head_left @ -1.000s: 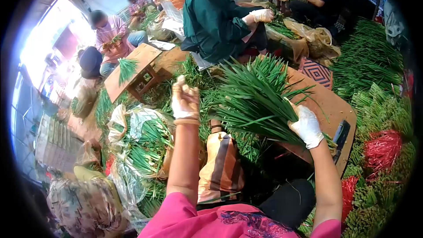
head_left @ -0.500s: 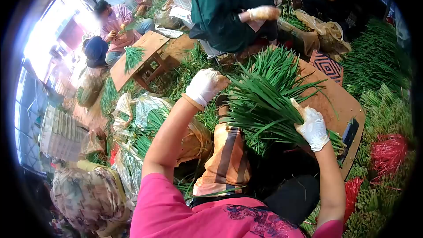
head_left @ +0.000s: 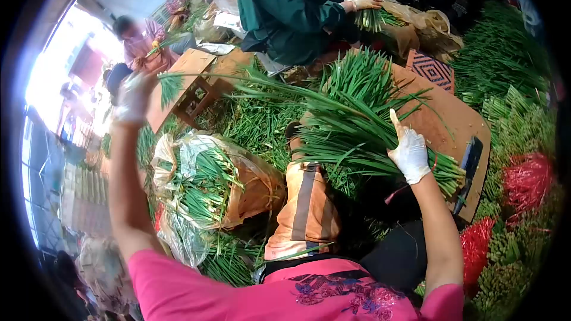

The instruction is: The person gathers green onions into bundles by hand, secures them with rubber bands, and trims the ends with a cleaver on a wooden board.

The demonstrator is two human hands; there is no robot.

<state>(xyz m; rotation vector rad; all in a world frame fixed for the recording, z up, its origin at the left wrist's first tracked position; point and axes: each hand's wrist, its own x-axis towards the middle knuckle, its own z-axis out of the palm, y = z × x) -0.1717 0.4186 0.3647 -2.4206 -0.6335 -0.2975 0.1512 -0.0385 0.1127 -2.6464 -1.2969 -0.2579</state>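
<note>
My right hand (head_left: 410, 154), in a white glove, is closed round a large bunch of long green leaves (head_left: 351, 137) beside a brown wooden board (head_left: 437, 119). The bunch's pale stem ends point to the lower right. My left hand (head_left: 134, 98), also gloved, is raised far out to the left and smeared by motion. A few long leaves stretch from the bunch toward it; whether its fingers hold them is too blurred to tell. A thin red strip hangs near my right wrist. A dark-handled tool (head_left: 470, 169) lies on the board's right edge.
Plastic bags of green stalks (head_left: 208, 184) stand at centre left. A co-worker in dark green (head_left: 291, 15) sits ahead, holding a bunch; others sit farther back by a small wooden table (head_left: 178, 92). Stacked bunches (head_left: 511, 119) and red strips (head_left: 526, 184) lie at right.
My left hand has swung far to the left from near the bunch, and long leaves now extend that way. The co-worker in green now holds a bunch upright. The view has shifted slightly.
</note>
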